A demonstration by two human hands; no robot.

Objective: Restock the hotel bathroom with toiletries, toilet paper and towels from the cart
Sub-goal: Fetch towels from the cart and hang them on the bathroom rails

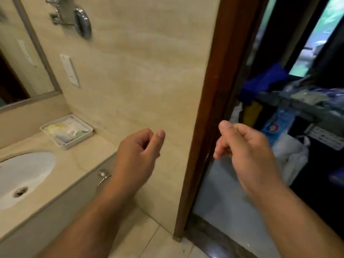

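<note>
My left hand [137, 151] hovers in front of the beige wall, fingers loosely curled, thumb out, holding nothing. My right hand [243, 148] is raised at the doorway, also loosely curled and empty. Through the door stands the housekeeping cart [297, 107], blurred, with blue packs and folded items on its shelves. A white tray [74, 145] with small toiletry packets [68, 130] sits on the counter in the corner, left of my left hand.
A white sink [24, 174] is set into the marble counter at the left, under a framed mirror [16, 75]. A chrome fitting [81, 21] juts from the wall above. The dark wooden door frame [210, 108] separates the bathroom from the cart. A white plastic bag [290, 155] hangs on the cart.
</note>
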